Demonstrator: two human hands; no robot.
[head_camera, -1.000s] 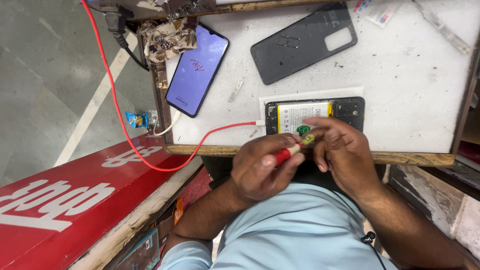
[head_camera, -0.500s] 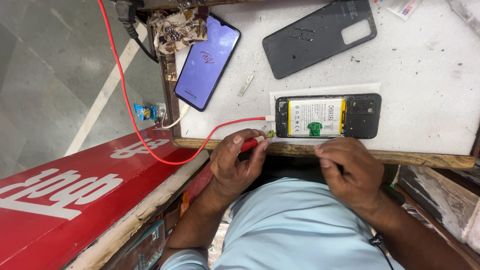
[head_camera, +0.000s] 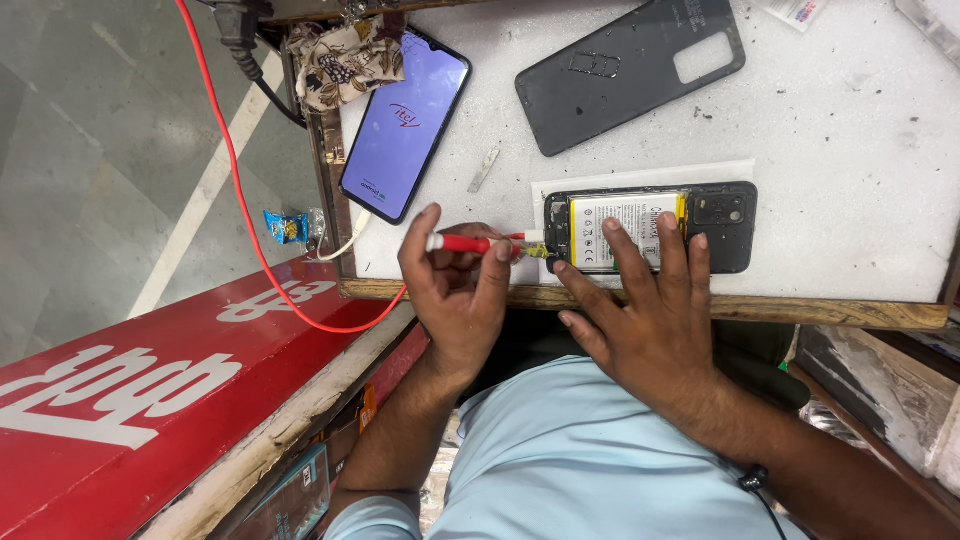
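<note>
An opened black phone (head_camera: 715, 215) lies back-up on a white sheet (head_camera: 640, 176), its battery showing. My right hand (head_camera: 650, 310) rests flat on it, fingers spread over the battery and the phone's near edge. My left hand (head_camera: 458, 290) pinches a thin red-handled tool (head_camera: 462, 243) held level, with its tip at the phone's left end. A white plug on a red cable (head_camera: 240, 190) sits at that same end.
A black back cover (head_camera: 625, 70) lies further up the white worktop (head_camera: 850, 130). A second phone with a lit purple screen (head_camera: 405, 125) sits at the left, beside a patterned cloth (head_camera: 340, 65). A red signboard (head_camera: 130, 380) lies below the wooden table edge (head_camera: 800, 310).
Both hands rose from the table's front edge to the opened phone. My right hand has spread flat on it, and my left hand has brought the red tool to its left end.
</note>
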